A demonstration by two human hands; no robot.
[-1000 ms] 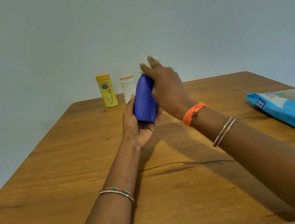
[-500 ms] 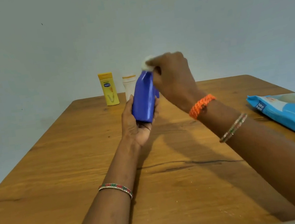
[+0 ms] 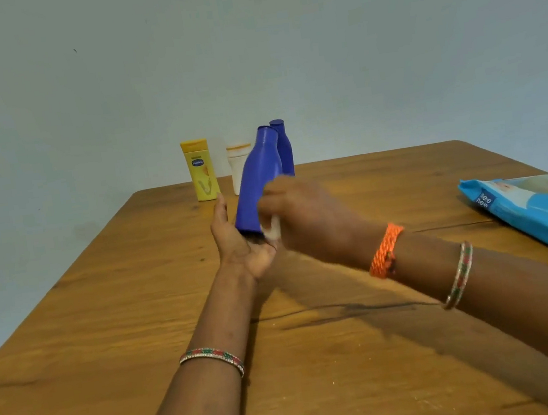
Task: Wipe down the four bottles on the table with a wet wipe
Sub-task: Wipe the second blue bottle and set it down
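A blue bottle (image 3: 258, 178) stands tilted on the palm of my left hand (image 3: 239, 246), which cups its base above the table. My right hand (image 3: 305, 217), blurred by motion, presses a white wet wipe (image 3: 272, 229) against the bottle's lower right side. At the far edge of the table stand a yellow bottle (image 3: 200, 169), a white bottle (image 3: 238, 167) with an orange-rimmed cap, and a second blue bottle (image 3: 284, 147) partly hidden behind the held one.
The wooden table (image 3: 140, 310) ends against a pale wall. A blue pack of wet wipes (image 3: 539, 212) lies at the right edge, running out of view.
My right hand has slid with the wipe from the bottle's top down to its base. The second blue bottle behind is now uncovered.
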